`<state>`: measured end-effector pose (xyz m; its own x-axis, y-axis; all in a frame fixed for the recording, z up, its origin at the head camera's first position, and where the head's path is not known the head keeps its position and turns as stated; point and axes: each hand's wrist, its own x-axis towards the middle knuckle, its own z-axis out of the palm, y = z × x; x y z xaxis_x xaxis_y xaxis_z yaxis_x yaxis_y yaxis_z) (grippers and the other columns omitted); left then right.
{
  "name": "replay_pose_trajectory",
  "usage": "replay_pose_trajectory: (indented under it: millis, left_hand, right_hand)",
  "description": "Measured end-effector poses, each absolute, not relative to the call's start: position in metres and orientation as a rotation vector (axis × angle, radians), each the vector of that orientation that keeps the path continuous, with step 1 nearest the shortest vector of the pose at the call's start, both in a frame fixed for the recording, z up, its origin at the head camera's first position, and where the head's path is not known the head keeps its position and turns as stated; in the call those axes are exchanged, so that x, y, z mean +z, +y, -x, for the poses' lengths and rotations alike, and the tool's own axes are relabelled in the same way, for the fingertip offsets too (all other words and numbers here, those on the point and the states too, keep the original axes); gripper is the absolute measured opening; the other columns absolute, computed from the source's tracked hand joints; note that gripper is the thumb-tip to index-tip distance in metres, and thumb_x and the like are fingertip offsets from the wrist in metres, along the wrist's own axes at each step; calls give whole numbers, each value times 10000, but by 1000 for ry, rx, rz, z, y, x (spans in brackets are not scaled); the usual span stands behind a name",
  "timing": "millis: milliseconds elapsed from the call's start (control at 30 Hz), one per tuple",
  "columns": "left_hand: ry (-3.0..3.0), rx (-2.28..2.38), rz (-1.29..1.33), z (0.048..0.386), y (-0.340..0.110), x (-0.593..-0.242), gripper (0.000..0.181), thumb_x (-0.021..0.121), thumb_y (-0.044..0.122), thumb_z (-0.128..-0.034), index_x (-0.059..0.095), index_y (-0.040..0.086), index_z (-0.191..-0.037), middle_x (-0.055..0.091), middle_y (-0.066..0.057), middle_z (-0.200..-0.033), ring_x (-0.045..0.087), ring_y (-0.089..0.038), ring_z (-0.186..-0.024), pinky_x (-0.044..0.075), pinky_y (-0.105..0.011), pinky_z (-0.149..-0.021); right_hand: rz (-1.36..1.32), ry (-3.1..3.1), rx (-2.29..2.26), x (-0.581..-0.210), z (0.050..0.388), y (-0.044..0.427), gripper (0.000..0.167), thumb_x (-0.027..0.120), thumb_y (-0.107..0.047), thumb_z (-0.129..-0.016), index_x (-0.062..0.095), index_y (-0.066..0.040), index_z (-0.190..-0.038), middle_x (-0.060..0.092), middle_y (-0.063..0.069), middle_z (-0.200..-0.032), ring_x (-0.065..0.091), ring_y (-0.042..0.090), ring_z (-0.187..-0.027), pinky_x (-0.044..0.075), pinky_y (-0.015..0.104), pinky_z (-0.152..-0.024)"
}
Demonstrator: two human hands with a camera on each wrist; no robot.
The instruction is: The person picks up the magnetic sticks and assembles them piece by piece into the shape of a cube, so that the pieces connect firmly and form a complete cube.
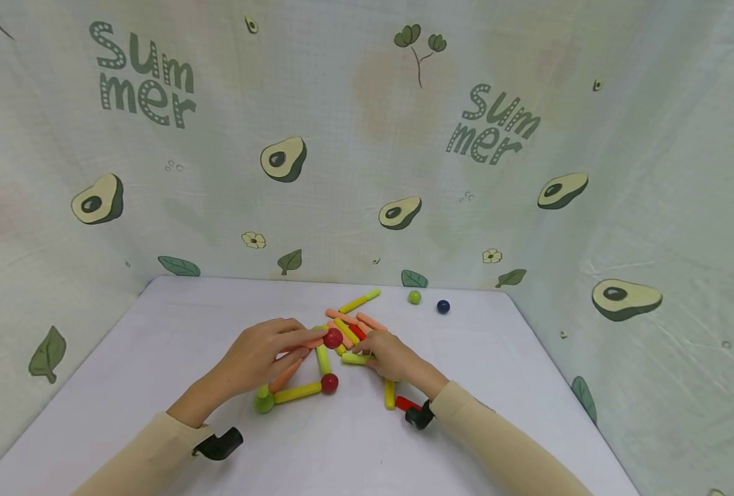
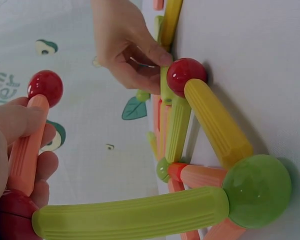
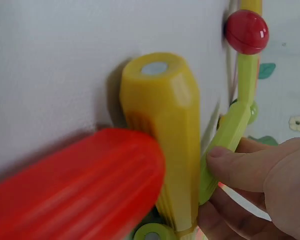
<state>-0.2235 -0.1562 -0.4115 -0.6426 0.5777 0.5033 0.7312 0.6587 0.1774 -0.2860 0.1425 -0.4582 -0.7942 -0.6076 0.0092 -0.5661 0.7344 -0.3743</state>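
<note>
My left hand grips a salmon magnetic rod with a red ball on its far end. At its near end, another red ball joins a curved light-green rod, which reaches down to a green ball. A yellow rod runs along the table from that ball to a red ball. To the right, my right hand pinches a light-green rod between thumb and fingers. Its far end appears close to the built frame; contact cannot be told.
Loose salmon, red and yellow rods lie behind the hands, among them a salmon rod. A green ball and a dark blue ball sit at the back right. Below my right wrist are a yellow rod and a red rod.
</note>
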Motion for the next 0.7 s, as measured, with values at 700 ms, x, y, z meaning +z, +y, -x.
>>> replay_pose_trajectory:
  millis: [700]
  left_hand:
    - [-2457, -533, 1006, 222, -156, -412, 556, 884, 192, -887, 714, 333, -1398, 706, 109, -1047, 548, -52, -822, 490, -195, -661]
  right_hand:
    - [1019, 2531, -1217, -439, 252, 139, 313, 740, -107, -1008, 624, -136, -1298, 687, -20, -1216, 677, 139, -1111, 573, 251, -950]
